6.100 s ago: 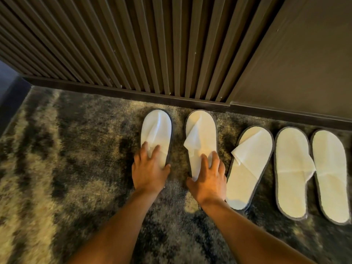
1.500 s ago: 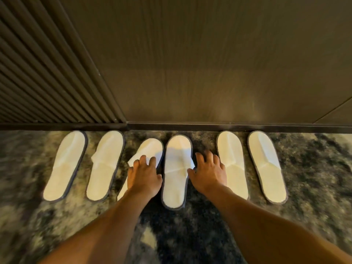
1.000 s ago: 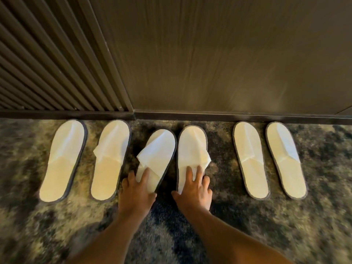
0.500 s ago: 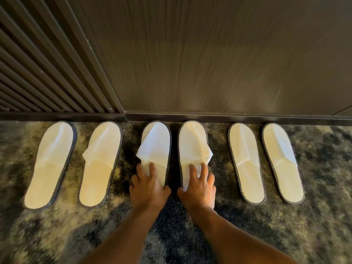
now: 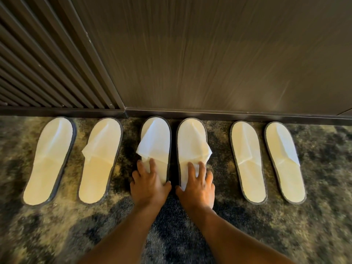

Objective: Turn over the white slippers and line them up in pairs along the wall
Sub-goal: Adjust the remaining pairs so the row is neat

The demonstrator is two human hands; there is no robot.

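Observation:
Several white slippers with dark edging lie upper side up in a row, toes toward the wall. The left pair (image 5: 50, 157) (image 5: 100, 159) slants slightly. The middle pair sits close to the baseboard. My left hand (image 5: 149, 184) lies flat, fingers spread, on the heel of the middle-left slipper (image 5: 156, 141). My right hand (image 5: 198, 184) presses the same way on the heel of the middle-right slipper (image 5: 192, 141). The right pair (image 5: 247, 161) (image 5: 283, 161) lies untouched.
A dark baseboard (image 5: 228, 114) runs along a smooth brown wall panel (image 5: 209, 54); a ribbed slatted panel (image 5: 38, 63) fills the left. The floor is mottled dark and beige carpet (image 5: 57, 235).
Both hands pushed the middle pair forward toward the baseboard and straightened the tilted middle-left slipper until it lies parallel to its partner. Earlier the hands pressed on the leftmost pair.

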